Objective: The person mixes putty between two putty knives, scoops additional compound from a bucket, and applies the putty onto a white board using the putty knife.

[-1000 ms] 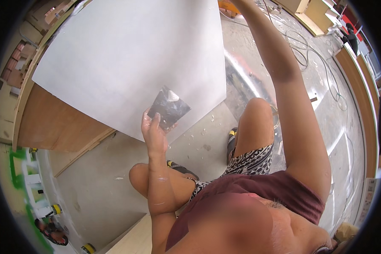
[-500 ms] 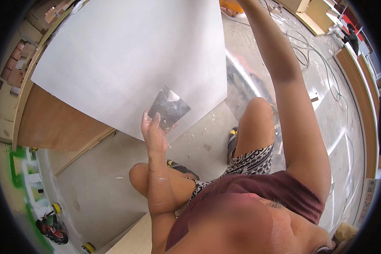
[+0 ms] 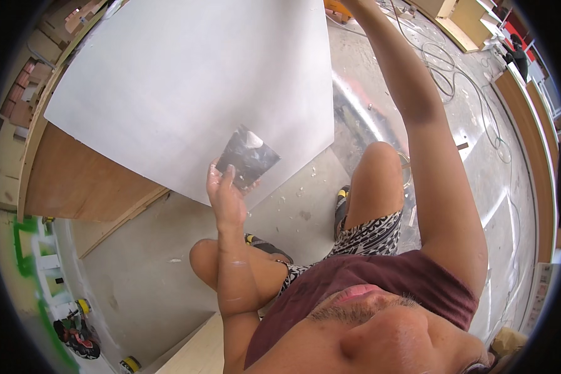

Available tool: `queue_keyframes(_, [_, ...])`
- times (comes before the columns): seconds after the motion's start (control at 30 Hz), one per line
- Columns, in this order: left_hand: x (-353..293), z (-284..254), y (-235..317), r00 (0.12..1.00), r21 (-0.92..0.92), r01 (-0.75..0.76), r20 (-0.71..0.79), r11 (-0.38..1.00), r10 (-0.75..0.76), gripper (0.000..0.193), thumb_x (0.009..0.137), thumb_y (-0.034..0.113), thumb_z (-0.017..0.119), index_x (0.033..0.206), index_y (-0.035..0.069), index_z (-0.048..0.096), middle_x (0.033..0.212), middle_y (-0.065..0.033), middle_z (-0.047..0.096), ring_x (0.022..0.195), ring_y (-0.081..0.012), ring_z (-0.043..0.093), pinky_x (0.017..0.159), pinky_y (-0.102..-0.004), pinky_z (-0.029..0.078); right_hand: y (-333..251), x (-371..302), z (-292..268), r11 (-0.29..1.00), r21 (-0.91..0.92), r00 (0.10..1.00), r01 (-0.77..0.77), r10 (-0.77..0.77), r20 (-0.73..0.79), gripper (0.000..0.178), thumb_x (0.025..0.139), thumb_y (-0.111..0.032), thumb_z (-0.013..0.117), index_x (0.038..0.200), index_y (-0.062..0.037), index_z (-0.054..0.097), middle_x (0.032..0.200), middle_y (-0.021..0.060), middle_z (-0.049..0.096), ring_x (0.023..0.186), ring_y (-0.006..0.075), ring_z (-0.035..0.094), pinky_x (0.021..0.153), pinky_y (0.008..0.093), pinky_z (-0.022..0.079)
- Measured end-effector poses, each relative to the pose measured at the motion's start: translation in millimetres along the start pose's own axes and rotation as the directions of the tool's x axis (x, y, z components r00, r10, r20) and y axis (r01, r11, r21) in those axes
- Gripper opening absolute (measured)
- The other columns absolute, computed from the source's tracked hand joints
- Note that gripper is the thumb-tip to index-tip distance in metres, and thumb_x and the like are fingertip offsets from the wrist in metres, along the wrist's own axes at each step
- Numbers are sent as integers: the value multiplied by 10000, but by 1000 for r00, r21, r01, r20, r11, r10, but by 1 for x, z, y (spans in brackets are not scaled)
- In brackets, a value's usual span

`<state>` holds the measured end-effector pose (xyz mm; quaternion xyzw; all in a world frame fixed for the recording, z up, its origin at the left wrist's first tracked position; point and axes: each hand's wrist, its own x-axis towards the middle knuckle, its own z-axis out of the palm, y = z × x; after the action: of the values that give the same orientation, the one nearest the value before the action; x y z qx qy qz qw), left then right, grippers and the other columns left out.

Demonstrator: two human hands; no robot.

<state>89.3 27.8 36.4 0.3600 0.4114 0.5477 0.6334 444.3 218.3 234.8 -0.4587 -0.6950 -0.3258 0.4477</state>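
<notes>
My left hand point(image 3: 226, 190) grips a thin, dark grey square plate point(image 3: 246, 161) by its lower left corner, with the thumb on top and the fingers underneath. A small patch of white paste point(image 3: 254, 142) lies on the plate near its upper corner. Behind the plate spreads a large smooth white panel point(image 3: 181, 81), its near edge close to my left hand. My right arm point(image 3: 427, 118) stretches far forward along the panel's right side. The right hand lies beyond the top edge of the picture, so its fingers are hidden.
A brown wooden panel point(image 3: 93, 171) adjoins the white one at the left. Hoses or cables point(image 3: 442, 71) loop over the floor at the right, near an orange object point(image 3: 338, 9). People are at the lower left point(image 3: 78, 336) and far right point(image 3: 517, 56).
Almost nothing differs. My left hand and the plate have shifted very slightly, and my right arm remains stretched forward.
</notes>
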Motion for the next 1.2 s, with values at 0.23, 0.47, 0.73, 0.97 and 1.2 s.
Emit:
queue_keyframes(0.23, [1, 3, -2, 999, 0, 11, 31, 1000, -11, 293, 961, 116, 459, 1236, 29, 412, 1120, -124, 595, 922, -240, 671, 672, -417, 613, 18, -13, -12, 996, 83, 996, -10, 3, 94, 391, 871, -25, 529, 1199, -182, 672, 1199, 108, 657, 1105, 295, 627, 943, 384, 503])
queue_keyframes(0.47, [0, 1, 1, 1000, 5, 24, 11, 1000, -24, 292, 962, 101, 459, 1240, 24, 410, 1129, -126, 588, 926, -235, 665, 681, -423, 610, 22, 28, -3, 991, -33, 963, -127, 131, 234, 343, 867, -82, 560, 1181, -154, 679, 1164, 119, 670, 1042, 297, 649, 901, 380, 513])
queue_keyframes(0.73, [-3, -8, 1, 999, -30, 22, -44, 999, -23, 325, 952, 92, 487, 1264, 20, 433, 1129, -119, 591, 926, -236, 657, 677, -446, 602, 6, -87, 26, 995, 28, 993, 94, -96, 73, 386, 799, 3, 557, 1144, -104, 692, 1161, 102, 665, 1112, 278, 607, 958, 380, 471])
queue_keyframes(0.97, [1, -4, 6, 999, -2, 37, 19, 999, -37, 343, 959, 96, 478, 1289, 23, 418, 1155, -114, 568, 971, -228, 622, 698, -445, 589, 8, -236, 53, 982, -176, 957, 63, -10, 291, 436, 902, -78, 582, 1302, -250, 604, 1334, -1, 591, 1290, 223, 506, 1101, 404, 392])
queue_keyframes(1.2, [3, 0, 3, 997, 8, 40, 63, 999, -40, 349, 960, 101, 465, 1295, 16, 410, 1162, -120, 565, 978, -245, 634, 711, -440, 592, -21, -243, 21, 980, -163, 899, -113, 171, 403, 589, 825, 79, 493, 1321, -228, 581, 1354, 17, 572, 1302, 228, 491, 1104, 394, 395])
